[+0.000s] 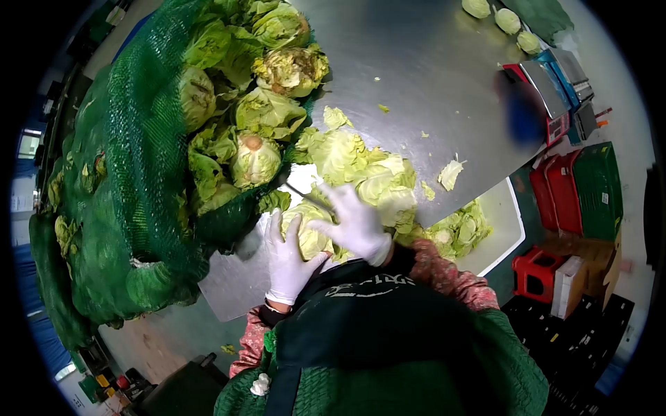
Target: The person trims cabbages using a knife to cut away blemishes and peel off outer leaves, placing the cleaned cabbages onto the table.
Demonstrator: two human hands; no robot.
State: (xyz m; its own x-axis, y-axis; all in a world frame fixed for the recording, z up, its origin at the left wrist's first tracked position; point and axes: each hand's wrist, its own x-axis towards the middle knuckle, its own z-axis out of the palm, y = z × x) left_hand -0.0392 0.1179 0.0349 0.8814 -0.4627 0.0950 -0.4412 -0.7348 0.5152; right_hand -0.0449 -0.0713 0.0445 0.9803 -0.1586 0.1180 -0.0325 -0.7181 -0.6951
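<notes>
Through the head view I have both gloved hands low over the desk (395,76), close together in front of the apron (368,312). My left hand (293,262) cups a pale green cabbage (309,234): its fingers are long and parted, laid along the cabbage's left side, with the thumb at the near edge, so the grasp is loose and wide. My right hand (355,223) is on the other side, fingers partly bent around a thin knife (304,196), its dark blade slanting out past the fingers toward the sack. The handle is hidden inside the hand, and I cannot tell how tightly the fingers press or whether the blade touches the cabbage. The right thumb reaches over the cabbage's side.

The cabbage sits on the near part of the desk, between the two hands. Just beyond and to the right I see a heap of loose leaves (371,170). On the left, a green net sack (149,83) lies open, more cabbages (267,114) showing in its mouth. Right of the apron, a white bin (512,232) holds leafy trimmings (461,230).
</notes>
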